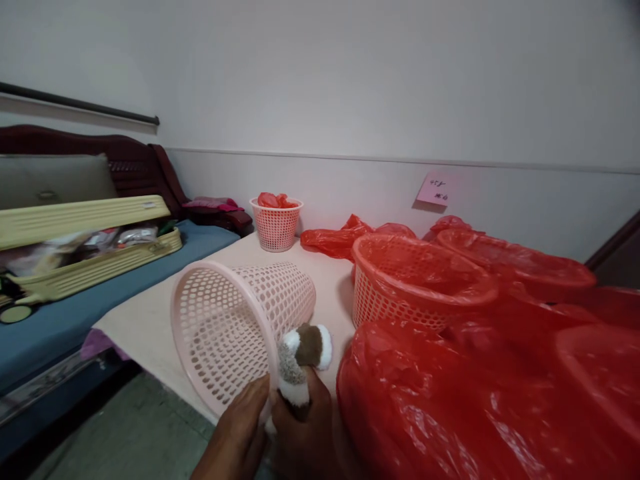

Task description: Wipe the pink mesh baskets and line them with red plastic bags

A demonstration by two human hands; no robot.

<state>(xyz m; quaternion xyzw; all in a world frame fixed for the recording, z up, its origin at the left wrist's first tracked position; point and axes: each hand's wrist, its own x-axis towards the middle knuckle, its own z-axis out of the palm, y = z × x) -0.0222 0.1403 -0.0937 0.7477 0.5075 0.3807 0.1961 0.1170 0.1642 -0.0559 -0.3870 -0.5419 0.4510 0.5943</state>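
Note:
My right hand (307, 430) is closed around a small fuzzy plush piece (305, 363) with brown, white and grey patches; its upper part sticks out above my thumb. Beside it, my left hand (239, 427) has its fingers bent together, and a bit of white fuzz shows between the two hands. Its fingertips are partly hidden, but they seem to pinch the lower end of the plush. Just beyond both hands a pale pink perforated basket (290, 290) lies on its side, its mouth facing left and towards me. The plush overlaps the basket's rim in view.
Several baskets covered in red plastic bags (425, 393) crowd the table's right side. A small upright basket (277, 227) with red plastic stands at the back of the pale tabletop (150, 320). Left, an open yellow case (100, 267) lies on a blue bed. A pink note (433, 189) is on the wall.

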